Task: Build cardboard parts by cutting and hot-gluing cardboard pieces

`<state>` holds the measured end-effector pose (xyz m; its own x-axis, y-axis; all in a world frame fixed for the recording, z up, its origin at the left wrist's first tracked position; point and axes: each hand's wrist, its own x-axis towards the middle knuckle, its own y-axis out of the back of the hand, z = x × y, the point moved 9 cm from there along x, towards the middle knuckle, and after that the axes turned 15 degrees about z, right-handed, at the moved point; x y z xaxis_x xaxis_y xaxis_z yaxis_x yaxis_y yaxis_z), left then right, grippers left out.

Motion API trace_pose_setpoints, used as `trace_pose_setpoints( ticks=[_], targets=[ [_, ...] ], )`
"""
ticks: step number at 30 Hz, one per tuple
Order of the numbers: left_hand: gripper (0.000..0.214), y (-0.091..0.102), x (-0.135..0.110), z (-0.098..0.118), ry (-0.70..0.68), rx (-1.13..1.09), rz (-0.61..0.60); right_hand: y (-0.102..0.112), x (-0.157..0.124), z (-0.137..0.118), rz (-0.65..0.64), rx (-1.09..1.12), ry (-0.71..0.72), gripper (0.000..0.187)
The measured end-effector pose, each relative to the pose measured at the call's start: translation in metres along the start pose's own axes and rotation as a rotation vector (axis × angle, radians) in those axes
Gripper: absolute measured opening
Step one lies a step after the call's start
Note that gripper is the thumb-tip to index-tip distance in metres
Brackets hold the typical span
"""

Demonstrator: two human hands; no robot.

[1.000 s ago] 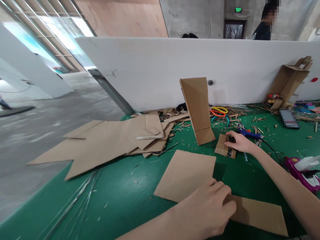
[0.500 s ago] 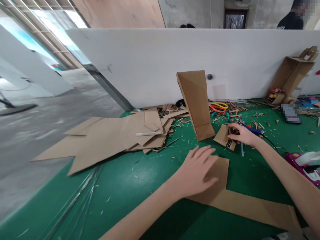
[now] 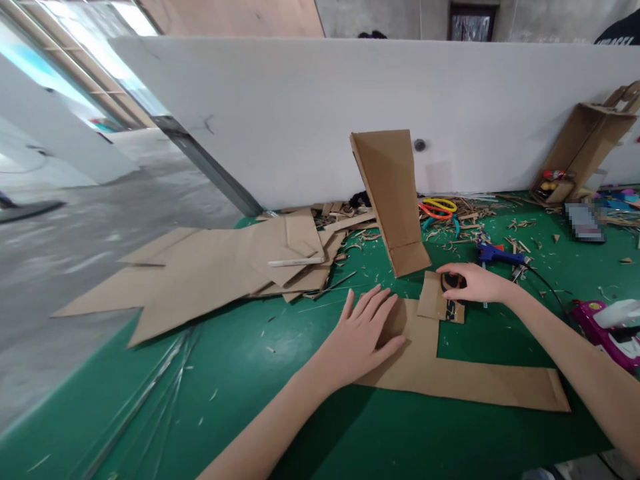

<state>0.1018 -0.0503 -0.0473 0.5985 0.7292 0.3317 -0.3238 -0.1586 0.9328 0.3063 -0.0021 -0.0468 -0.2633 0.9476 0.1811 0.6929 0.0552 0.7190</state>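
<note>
Left hand [image 3: 367, 333] spread, palm down on flat L-shaped brown cardboard sheet [image 3: 493, 378]. Right hand [image 3: 475, 283] curled, fingers gripping small brown cardboard piece [image 3: 429, 298] with dark print, which covers the sheet's far right corner; resting or just above, can't tell. Beyond the sheet: standing folded brown cardboard channel [image 3: 393, 193]. Beyond and right of it: blue corded glue gun [image 3: 500, 255]. Left of the sheet: stacked large brown cardboard offcuts [image 3: 200, 267].

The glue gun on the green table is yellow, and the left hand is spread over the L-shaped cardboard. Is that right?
Not quite: the head view shows the glue gun on the green table is blue. The left hand is indeed spread over the L-shaped cardboard.
</note>
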Motion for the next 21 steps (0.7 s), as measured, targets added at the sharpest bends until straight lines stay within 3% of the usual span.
trace_pose_setpoints(
  ticks=[10,21],
  targets=[
    [0.055,0.002,0.000,0.008,-0.030,-0.090,-0.018,-0.008,-0.004,-0.009,-0.024,-0.128,0.020,0.051],
    [0.104,0.006,-0.011,-0.019,0.012,-0.126,-0.280,-0.005,-0.007,-0.007,-0.088,-0.170,0.030,0.048]
  ],
)
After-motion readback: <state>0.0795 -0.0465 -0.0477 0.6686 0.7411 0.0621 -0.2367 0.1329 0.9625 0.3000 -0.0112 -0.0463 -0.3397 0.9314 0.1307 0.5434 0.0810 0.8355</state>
